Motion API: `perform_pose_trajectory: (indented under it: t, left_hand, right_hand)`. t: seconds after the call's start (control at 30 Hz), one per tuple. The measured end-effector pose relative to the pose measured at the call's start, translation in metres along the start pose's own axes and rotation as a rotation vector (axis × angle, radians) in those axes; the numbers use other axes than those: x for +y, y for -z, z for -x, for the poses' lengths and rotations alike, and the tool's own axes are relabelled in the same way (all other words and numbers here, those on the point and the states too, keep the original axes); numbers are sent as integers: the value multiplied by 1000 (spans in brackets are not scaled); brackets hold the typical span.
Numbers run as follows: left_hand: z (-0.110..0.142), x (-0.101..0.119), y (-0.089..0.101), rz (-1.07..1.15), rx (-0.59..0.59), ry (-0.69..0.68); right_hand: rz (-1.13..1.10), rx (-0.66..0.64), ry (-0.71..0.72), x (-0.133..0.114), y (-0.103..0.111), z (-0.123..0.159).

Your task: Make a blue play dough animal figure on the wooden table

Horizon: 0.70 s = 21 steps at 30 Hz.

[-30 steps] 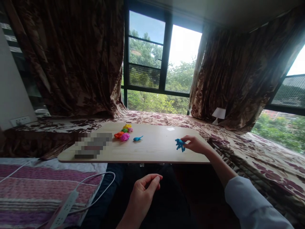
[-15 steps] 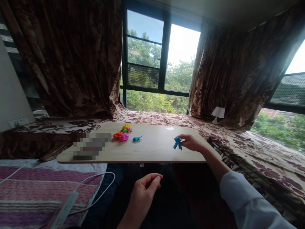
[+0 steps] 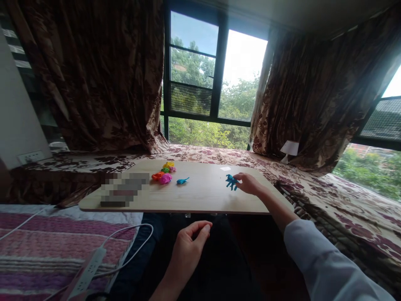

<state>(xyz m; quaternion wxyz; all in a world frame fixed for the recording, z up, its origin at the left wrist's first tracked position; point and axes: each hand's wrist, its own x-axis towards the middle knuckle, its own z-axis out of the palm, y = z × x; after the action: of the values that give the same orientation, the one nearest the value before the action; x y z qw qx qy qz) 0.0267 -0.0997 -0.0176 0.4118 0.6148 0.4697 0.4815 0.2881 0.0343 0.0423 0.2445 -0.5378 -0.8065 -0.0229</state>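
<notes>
My right hand (image 3: 249, 183), over the right part of the light wooden table (image 3: 200, 196), pinches a blue modelling-clay figure (image 3: 232, 182) with several leg-like strands hanging from it. In front of the table's near edge is my left hand (image 3: 191, 242), thumb and forefinger pressed together; anything between them is too small to make out. A smaller blue clay piece (image 3: 182, 180) with a thin tail lies near the middle of the table. Left of it sit clay lumps: magenta (image 3: 166, 178), orange (image 3: 157, 176), green (image 3: 165, 170), yellow (image 3: 169, 164) and pale pink (image 3: 172, 169).
A blurred-out dark item (image 3: 123, 190) occupies the table's left end. To the left, a power strip (image 3: 89, 267) with a white cable rests on a striped quilt (image 3: 53, 238). Behind the table, a small lamp (image 3: 289, 148) stands on the flowered window seat (image 3: 206, 152).
The blue figure has turned in my right hand, and its strands now spread out to the side. My left hand keeps its pinch. The whole view has shifted slightly.
</notes>
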Motion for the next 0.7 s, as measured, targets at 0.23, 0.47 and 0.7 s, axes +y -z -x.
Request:
perform_pose_trajectory:
  t: [0.23,0.47,0.7]
  left_hand:
    - [-44,19,9,-131,292,-323]
    - [-44,24,9,-306,341,-402]
    - [-42,26,8,-542,406,-451]
  right_hand:
    - [-133,-87,207,-79,18,26]
    - [-123,-106,289,-114,19,30]
    - [-78,-128,302,-117,19,30]
